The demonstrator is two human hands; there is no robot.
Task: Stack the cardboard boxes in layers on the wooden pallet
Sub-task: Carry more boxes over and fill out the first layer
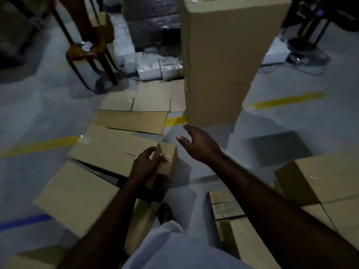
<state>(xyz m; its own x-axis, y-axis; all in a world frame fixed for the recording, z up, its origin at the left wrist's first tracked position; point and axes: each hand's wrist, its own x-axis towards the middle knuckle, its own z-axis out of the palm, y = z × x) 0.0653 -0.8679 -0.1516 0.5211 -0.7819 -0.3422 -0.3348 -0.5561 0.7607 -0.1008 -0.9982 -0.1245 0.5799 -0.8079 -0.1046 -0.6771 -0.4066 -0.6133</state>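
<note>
A worker bends over a long cardboard box [114, 150] in a dimly lit warehouse. The fingers [150, 151] of the left hand [145, 164] curl over its near top corner, gripping it. The right hand [198, 144] hangs just beyond that corner, its fingers [189, 130] spread, holding nothing and touching nothing. The box lies tilted across a second box [77, 197] that sits below and to the left of the gripping fingers.

The wooden pallet [225, 206] lies behind and to the right of both hands, near the worker's body. Some slats are bare and stacked boxes [320, 177] fill its far side.

The weakest point appears to be the one-handed hold at a single corner. If the box is lifted that way, its far end would likely swing down, and the taped flap could tear or slide out of the grip. It could also scrape off the box beneath.

A tall stack [223, 65] rises just ahead of the open fingers, and a wide swing of the long box could knock it. Flattened cardboard [151, 100] on the floor [48, 105] in front of the hands, and the worker's own foot [165, 212] below them, could cause a slip or a trip on the turn toward the pallet. The poor light would make it harder to line up the edges when the box is set down.
</note>
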